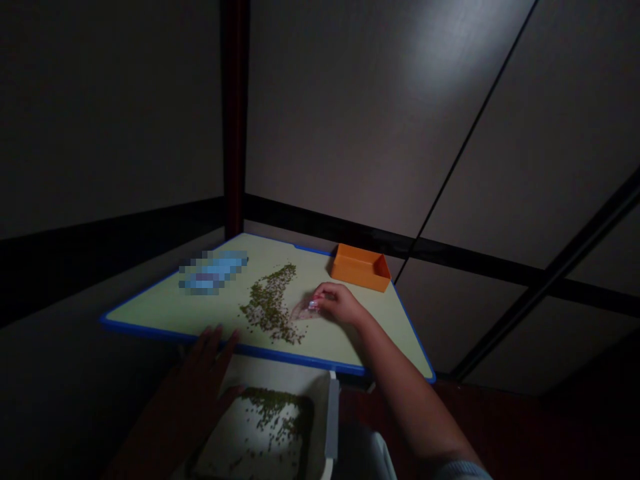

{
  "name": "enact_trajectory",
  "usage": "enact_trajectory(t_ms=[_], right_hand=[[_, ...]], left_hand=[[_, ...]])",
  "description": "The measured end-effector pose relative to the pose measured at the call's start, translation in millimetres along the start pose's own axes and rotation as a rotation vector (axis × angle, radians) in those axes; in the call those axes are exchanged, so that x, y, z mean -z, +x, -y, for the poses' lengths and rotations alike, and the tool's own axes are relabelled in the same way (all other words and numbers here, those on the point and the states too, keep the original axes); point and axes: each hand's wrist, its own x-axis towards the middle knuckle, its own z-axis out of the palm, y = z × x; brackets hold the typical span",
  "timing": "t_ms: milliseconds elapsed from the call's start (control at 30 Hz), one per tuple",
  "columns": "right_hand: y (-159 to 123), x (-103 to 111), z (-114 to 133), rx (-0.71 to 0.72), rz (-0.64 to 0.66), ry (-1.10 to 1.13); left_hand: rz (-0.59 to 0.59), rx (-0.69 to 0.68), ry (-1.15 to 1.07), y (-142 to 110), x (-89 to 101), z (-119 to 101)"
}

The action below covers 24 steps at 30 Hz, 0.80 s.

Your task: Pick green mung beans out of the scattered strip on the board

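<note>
Small green bits, like beans or seeds, make a loose pile (pixel 273 303) in the middle of the pale table (pixel 340 340). Just right of the pile, my right hand (pixel 337 303) is closed in a pinch around a small clear or pinkish piece (pixel 303 311), whose kind I cannot make out; its edge is close to the bits. My left hand (pixel 205 360) is in shadow at the table's near edge, fingers apart and nothing visible in them. Below that edge, a white bin (pixel 331 413) has more green bits inside, partly covered by my left hand.
An orange open box (pixel 360 267) stands at the table's back right corner. A blurred blue item (pixel 215 272) lies at the left. Blue trim (pixel 300 358) edges the table, and dark-lit panelled walls (pixel 340 120) stand close behind it.
</note>
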Motion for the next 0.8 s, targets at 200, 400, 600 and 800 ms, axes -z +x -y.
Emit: enact_trajectory(t_ms=[200,400,600,800], right_hand=[[1,-15,15,0.116,0.085,-0.080],[10,-29,25,0.191,0.160,-0.209],[4,-29,22,0.198,0.152,-0.277],[2,-29,25,0.204,0.206,-0.328]], left_hand=[[0.025,0.005,-0.004,3,9.8,0],[0.085,-0.006,0.006,4,13.5,0],[0.101,-0.020,-0.006,7,16.3,1],[0.096,-0.027,-0.019,10,19.8,-2]])
